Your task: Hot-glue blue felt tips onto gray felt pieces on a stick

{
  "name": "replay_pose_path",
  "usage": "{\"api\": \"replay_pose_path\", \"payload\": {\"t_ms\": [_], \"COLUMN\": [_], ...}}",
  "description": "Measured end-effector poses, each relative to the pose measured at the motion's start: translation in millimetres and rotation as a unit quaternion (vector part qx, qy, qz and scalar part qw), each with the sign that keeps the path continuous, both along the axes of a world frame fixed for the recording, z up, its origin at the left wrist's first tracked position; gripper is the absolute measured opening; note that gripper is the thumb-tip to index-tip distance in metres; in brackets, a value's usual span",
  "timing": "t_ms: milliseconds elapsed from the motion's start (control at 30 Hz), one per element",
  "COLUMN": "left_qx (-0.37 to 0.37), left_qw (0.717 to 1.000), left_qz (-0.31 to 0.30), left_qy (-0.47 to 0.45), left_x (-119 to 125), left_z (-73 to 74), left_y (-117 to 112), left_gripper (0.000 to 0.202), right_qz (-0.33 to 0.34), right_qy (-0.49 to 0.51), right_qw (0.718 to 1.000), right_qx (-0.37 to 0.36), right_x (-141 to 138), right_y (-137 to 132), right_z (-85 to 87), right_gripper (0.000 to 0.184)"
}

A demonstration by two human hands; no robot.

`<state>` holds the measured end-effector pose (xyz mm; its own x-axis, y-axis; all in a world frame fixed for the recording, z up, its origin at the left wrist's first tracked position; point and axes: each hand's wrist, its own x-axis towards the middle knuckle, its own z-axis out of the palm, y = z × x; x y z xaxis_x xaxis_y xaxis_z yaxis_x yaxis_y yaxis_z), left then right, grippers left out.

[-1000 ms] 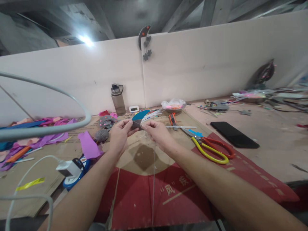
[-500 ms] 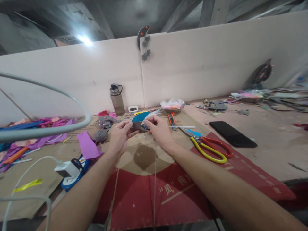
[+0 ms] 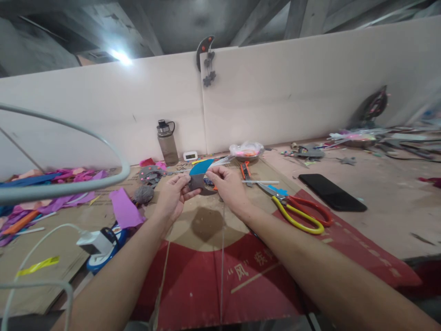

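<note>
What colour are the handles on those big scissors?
The scissors have one yellow handle and one red; the head view shows them best.

Bare cardboard (image 3: 206,230) lay open nearest us. Right of our right hand (image 3: 227,186), scissors (image 3: 285,199) and a phone (image 3: 332,193) blocked us. Left of our left hand (image 3: 170,200) sat a purple sheet (image 3: 124,209), a grey ball (image 3: 143,194) and a charger (image 3: 93,241). The crescent piece (image 3: 200,181) filled the gap between.
</note>
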<state>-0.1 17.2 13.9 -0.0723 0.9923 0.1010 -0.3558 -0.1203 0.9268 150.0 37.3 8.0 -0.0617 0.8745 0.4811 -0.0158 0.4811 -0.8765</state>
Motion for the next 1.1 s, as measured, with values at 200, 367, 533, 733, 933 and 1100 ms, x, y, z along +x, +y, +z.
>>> {"api": "replay_pose_path", "payload": {"t_ms": [200,367,533,733,933,1100], "left_qx": [-0.002,-0.005,0.019,0.028,0.043,0.039], "left_qw": [1.0,0.999,0.998,0.997,0.998,0.997], "left_qz": [-0.021,-0.028,-0.051,-0.06,-0.046,-0.047], "left_qy": [0.012,0.014,0.008,0.026,0.027,0.04], "left_x": [-1.8,-1.8,-1.6,-1.3,-1.3,-0.9], "left_z": [0.3,1.1,3.2,1.2,0.2,1.7], "left_y": [1.3,0.8,-1.7,-1.0,-0.3,-0.8], "left_gripper": [0.013,0.013,0.015,0.019,0.025,0.021], "right_qz": [0.027,0.051,0.062,0.071,0.081,0.083], "right_qy": [0.001,0.019,0.045,0.071,0.09,0.08], "right_qw": [0.999,0.998,0.994,0.99,0.987,0.987], "right_qx": [-0.017,-0.034,-0.082,-0.101,-0.107,-0.11], "right_x": [2.5,2.9,4.1,4.2,2.8,2.9], "right_y": [2.9,3.7,8.1,10.6,8.1,5.9], "right_z": [-1.0,-1.1,-4.9,-8.1,-7.2,-6.0], "right_gripper": [0.017,0.019,0.028,0.031,0.031,0.031]}}
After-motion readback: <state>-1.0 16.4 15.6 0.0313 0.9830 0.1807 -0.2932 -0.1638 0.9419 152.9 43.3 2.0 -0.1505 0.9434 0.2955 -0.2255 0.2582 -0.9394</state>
